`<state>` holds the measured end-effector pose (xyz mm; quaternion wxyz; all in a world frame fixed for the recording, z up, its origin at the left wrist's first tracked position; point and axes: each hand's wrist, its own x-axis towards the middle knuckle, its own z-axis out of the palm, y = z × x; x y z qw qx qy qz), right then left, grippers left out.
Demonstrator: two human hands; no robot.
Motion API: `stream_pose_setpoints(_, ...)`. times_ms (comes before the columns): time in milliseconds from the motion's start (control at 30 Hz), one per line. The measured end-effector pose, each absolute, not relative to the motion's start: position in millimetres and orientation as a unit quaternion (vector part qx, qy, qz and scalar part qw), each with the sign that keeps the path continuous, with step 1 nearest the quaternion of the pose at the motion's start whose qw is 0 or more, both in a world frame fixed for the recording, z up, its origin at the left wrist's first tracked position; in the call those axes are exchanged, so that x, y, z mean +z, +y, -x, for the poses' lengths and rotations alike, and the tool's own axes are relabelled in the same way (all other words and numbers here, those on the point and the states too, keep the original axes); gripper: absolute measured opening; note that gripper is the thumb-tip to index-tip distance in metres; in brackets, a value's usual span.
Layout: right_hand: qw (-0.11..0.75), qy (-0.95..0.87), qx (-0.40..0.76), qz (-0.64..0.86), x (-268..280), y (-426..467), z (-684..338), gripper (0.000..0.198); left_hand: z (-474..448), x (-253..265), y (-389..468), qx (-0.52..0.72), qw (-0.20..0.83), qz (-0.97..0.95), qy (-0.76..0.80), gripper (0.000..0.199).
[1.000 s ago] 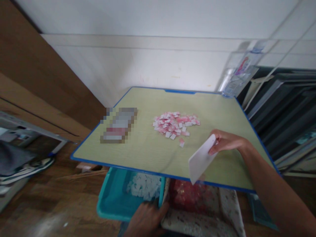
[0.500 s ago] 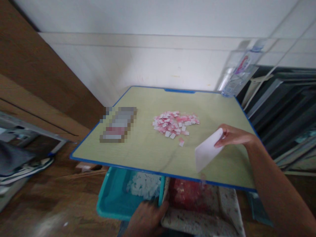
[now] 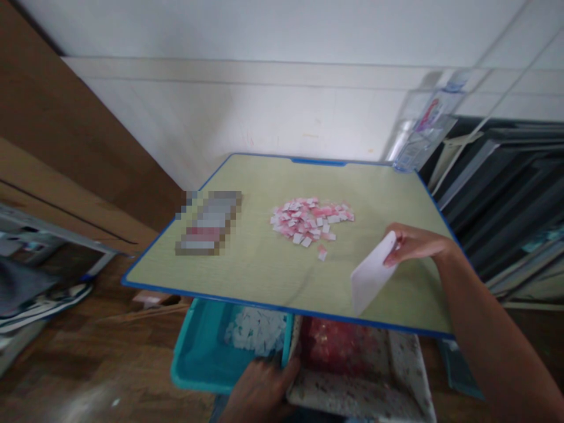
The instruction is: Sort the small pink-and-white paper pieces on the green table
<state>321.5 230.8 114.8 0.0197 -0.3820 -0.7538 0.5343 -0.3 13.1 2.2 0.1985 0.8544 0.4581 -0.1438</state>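
Note:
My right hand (image 3: 412, 244) pinches a white flat plastic-looking sheet (image 3: 373, 275) at its upper corner. The sheet hangs tilted over the right front of the yellow-green tabletop (image 3: 247, 264); whether its lower edge touches is hard to tell. To its left lies a loose pile of small pink and white square pieces (image 3: 304, 220), with one or two pieces lying a little apart. Below the front edge, my left hand (image 3: 264, 385) is closed where the rims of a teal basin (image 3: 198, 364) and a speckled pale tray (image 3: 352, 396) meet. Its fingers are partly in shadow.
White pieces (image 3: 258, 332) fill part of the basin, and red material (image 3: 332, 346) lies in the tray. A pixelated flat object (image 3: 209, 223) rests on the table's left. A clear bottle (image 3: 427, 129) stands at the back right corner. Dark panels (image 3: 515, 188) lean beyond it.
The view shifts slightly. My right hand and the sheet stay nearly in place, the sheet turned a bit more edge-on. My left hand keeps its spot at the rims.

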Motion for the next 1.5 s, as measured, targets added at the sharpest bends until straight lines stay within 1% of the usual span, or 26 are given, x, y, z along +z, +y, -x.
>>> stream_pose_setpoints(133, 0.037, -0.747, 0.538, 0.389, 118, 228, -320, 0.021, 2, 0, 11, -0.123, 0.184, -0.858, 0.464, 0.043)
stream_pose_setpoints(267, 0.129, -0.712, 0.531, 0.442, 126, 223, -317, 0.029, 1, -3, 8, -0.124, 0.165, -0.863, 0.462, 0.042)
stream_pose_setpoints(400, 0.226, -0.698, 0.485, 0.476, 129, 220, -312, 0.031, -3, 4, 10, -0.144, 0.159, -0.859, 0.466, 0.042)
stream_pose_setpoints(467, 0.26, -0.694, 0.47, 0.479, 128, 218, -308, 0.031, -4, 8, 12, -0.153, 0.17, -0.859, 0.459, 0.042)
stream_pose_setpoints(533, 0.277, -0.692, 0.465, 0.478, 126, 217, -304, 0.032, -4, 8, 12, -0.157, 0.174, -0.858, 0.456, 0.044)
stream_pose_setpoints(600, 0.268, -0.692, 0.471, 0.477, 126, 216, -301, 0.033, -3, 5, 11, -0.154, 0.17, -0.859, 0.458, 0.043)
stream_pose_setpoints(733, 0.211, -0.696, 0.487, 0.484, 129, 212, -300, 0.035, 0, -4, 8, -0.139, 0.161, -0.864, 0.457, 0.043)
stream_pose_setpoints(900, 0.227, -0.7, 0.476, 0.481, 127, 213, -299, 0.037, 0, -3, 9, -0.133, 0.169, -0.863, 0.457, 0.039)
stream_pose_setpoints(1033, 0.216, -0.705, 0.478, 0.477, 125, 215, -298, 0.037, 0, -2, 8, -0.12, 0.154, -0.868, 0.458, 0.045)
stream_pose_setpoints(1133, 0.222, -0.704, 0.475, 0.48, 125, 215, -298, 0.037, 0, -4, 7, -0.111, 0.143, -0.869, 0.461, 0.046)
stream_pose_setpoints(1300, 0.232, -0.696, 0.484, 0.478, 123, 216, -298, 0.034, 1, -3, 9, -0.11, 0.173, -0.86, 0.467, 0.042)
stream_pose_setpoints(1400, 0.218, -0.694, 0.493, 0.477, 125, 216, -299, 0.033, 2, -2, 9, -0.109, 0.181, -0.858, 0.468, 0.037)
stream_pose_setpoints(1500, 0.184, -0.697, 0.497, 0.483, 129, 214, -304, 0.031, 2, -2, 8, -0.104, 0.175, -0.859, 0.469, 0.039)
